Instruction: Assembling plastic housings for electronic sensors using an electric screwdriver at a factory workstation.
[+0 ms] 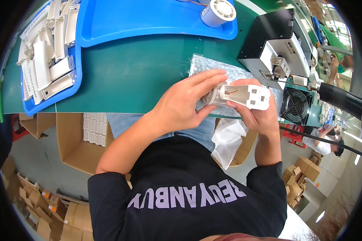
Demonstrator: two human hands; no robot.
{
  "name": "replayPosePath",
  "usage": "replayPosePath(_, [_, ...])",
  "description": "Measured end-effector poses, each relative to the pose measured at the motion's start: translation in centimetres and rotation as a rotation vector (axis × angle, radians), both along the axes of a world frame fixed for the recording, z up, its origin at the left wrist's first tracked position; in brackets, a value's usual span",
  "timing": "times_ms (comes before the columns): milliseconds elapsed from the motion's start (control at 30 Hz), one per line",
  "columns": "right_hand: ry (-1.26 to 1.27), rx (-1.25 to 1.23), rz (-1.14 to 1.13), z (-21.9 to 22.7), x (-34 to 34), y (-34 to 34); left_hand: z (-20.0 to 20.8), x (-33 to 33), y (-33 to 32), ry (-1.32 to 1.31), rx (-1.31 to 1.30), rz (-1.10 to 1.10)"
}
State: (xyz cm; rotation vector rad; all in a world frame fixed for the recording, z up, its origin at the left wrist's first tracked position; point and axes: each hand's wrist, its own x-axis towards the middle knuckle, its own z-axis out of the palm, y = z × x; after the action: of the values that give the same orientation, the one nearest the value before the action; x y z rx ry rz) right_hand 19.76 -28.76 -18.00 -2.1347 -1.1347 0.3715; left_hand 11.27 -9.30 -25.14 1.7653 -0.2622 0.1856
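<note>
Both of my hands are around one white plastic part, a hollow handle housing (pixel 241 94) with a round end and a reddish wire showing inside. My left hand (pixel 185 98) wraps its fingers and thumb about the round end (pixel 213 96), which it partly hides. Farther along, my right hand (pixel 261 116) grips the flat end from beside and below, thumb pressed to its near edge. The part is held above a silvery wrinkled mat (pixel 201 64) on the green table (pixel 124 80).
White shells (pixel 40 60) fill a blue tray (pixel 78 76) at left. A round white vented unit (pixel 219 13) sits in another blue tray (pixel 149 20). Rightward are a black-and-white machine (pixel 285 50), a black fan (pixel 295 105) and a black-handled tool (pixel 340 98). Cardboard boxes (pixel 74 148) stand below; people work far right.
</note>
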Motion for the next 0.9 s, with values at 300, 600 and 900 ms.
replayPosePath(300, [-0.038,0.094,-0.014,-1.5,-0.3,0.4,-0.1,0.0,0.1,-0.043,-0.040,0.005])
replayPosePath(600, [0.107,0.240,-0.112,-4.0,-0.7,-1.3,1.1,0.5,-0.1,-0.312,-0.048,0.103])
replayPosePath(900, [0.085,0.285,-0.106,-5.0,-0.6,-2.0,3.1,0.6,-1.1,-0.221,0.247,0.036])
